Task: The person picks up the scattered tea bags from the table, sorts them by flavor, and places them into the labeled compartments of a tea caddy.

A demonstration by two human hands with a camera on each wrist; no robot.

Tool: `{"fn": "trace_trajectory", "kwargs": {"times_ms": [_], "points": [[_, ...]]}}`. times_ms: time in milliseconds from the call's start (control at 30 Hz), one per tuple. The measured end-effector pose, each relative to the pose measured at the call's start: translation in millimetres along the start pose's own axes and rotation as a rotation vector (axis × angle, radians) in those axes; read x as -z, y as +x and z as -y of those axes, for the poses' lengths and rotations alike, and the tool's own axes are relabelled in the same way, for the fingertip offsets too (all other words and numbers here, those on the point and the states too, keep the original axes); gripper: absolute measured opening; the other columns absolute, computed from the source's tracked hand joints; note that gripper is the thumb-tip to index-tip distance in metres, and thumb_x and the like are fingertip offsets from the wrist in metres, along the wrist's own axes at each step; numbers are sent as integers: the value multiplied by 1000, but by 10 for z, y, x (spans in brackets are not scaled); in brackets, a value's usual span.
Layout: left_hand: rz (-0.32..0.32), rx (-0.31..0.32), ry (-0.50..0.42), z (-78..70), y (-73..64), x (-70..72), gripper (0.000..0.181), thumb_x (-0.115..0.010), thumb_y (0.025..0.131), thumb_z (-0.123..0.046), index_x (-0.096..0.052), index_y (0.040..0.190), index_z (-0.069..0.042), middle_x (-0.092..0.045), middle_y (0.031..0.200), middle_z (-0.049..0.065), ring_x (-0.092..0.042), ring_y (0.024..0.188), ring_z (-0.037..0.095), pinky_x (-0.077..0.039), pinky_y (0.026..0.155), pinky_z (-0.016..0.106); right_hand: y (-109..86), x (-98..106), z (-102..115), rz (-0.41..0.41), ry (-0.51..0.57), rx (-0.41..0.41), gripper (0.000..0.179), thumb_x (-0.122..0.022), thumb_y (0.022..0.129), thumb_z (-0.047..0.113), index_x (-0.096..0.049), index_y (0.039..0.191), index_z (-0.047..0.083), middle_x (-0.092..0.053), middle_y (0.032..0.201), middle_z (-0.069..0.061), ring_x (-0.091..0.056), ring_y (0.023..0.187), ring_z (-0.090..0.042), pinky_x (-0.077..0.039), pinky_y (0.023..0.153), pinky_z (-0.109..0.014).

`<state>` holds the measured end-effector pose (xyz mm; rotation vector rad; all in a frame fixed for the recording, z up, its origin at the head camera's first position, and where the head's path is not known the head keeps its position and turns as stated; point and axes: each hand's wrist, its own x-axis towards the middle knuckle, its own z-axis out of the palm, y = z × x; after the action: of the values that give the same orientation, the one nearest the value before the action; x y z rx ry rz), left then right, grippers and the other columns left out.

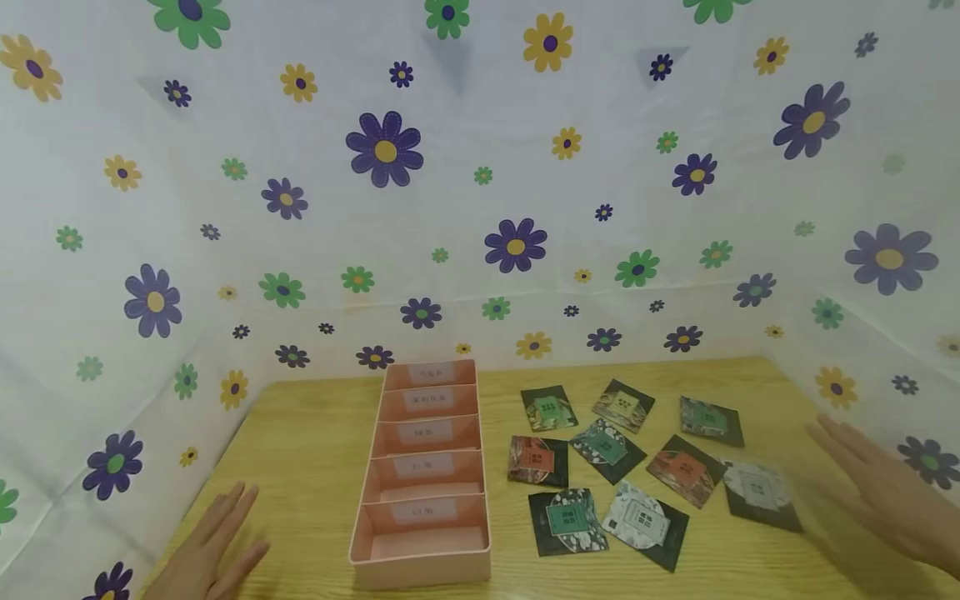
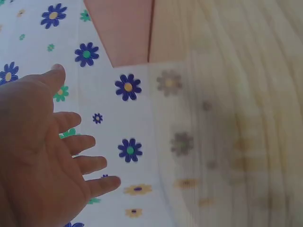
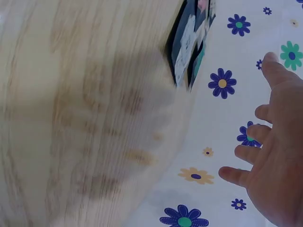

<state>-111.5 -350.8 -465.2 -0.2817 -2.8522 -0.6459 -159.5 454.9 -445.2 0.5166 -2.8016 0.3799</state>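
My left hand (image 1: 213, 546) hovers left of a pink divided box (image 1: 420, 571), its fingers spread and holding nothing. On the far right my right hand (image 1: 877, 492) is held off the table, also with nothing in it, near a grey-white packet (image 1: 761, 496). Several flat square packets lie between the box and that hand, among them a red-labelled one (image 1: 686, 471), a green-labelled one (image 1: 549, 408) and a white-patterned one (image 1: 645, 525). In the left wrist view the box's pink side (image 2: 125, 33) shows at the top. A few packets (image 3: 187, 47) appear at the top of the right wrist view.
The box has several compartments in one row, each with a white label (image 1: 423, 510) whose print is too small to read. A wooden table (image 1: 300, 467) carries everything. White flowered cloth (image 1: 315, 250) encloses the back and both sides.
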Motion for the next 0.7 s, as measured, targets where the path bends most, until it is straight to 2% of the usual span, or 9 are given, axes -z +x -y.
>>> {"fn": "trace_trajectory", "kwargs": {"times_ms": [133, 200, 300, 400, 467, 533, 700], "points": [[50, 46, -98, -212, 24, 58, 71, -62, 105, -33, -32, 160, 1, -35, 157, 34, -40, 135, 60, -41, 95, 77, 81, 43, 79, 50, 84, -87, 68, -54, 109, 17, -17, 159, -12, -18, 155, -46, -16, 138, -70, -1, 109, -81], [61, 67, -131, -331, 42, 75, 70, -60, 107, -34, -31, 161, 0, -37, 158, 32, -43, 136, 56, -47, 97, 68, 129, 64, 146, 54, 139, -125, 68, -53, 110, 20, -19, 157, -15, -20, 153, -48, -17, 136, -71, 1, 111, -79], [26, 48, -201, -480, 65, 52, 63, -59, 108, -26, -35, 159, 3, -44, 155, 28, -51, 133, 47, -58, 92, 49, 187, 90, 273, 50, 222, -155, 69, -53, 110, 23, -21, 156, -17, -21, 151, -49, -18, 135, -72, 1, 111, -79], [7, 39, -314, -609, 76, 7, 59, -58, 108, -21, -37, 159, 0, -46, 155, 23, -55, 132, 17, -59, 88, 31, 242, 91, 396, 54, 279, -154, 69, -54, 110, 24, -21, 156, -16, -23, 151, -49, -20, 134, -72, -3, 110, -81], [6, 35, -381, -685, 85, -29, 57, -58, 108, -19, -38, 160, -3, -45, 156, 20, -50, 129, -3, -56, 87, 23, 279, 89, 462, 63, 299, -151, 70, -55, 109, 25, -21, 157, -14, -24, 152, -48, -22, 134, -71, -7, 108, -82], [8, 14, -452, -748, 97, -72, 57, -57, 109, -17, -37, 160, -5, -44, 156, 19, -43, 126, -15, -56, 88, 22, 314, 89, 511, 75, 298, -148, 71, -55, 109, 27, -21, 158, -12, -25, 153, -46, -24, 135, -70, -11, 107, -83], [4, -47, -548, -894, 133, -190, 55, -56, 108, -10, -38, 159, -4, -45, 155, 19, -46, 127, -10, -56, 90, 24, 383, 89, 579, 98, 300, -145, 73, -56, 109, 29, -21, 161, -7, -26, 155, -43, -27, 135, -68, -19, 103, -83]]}}
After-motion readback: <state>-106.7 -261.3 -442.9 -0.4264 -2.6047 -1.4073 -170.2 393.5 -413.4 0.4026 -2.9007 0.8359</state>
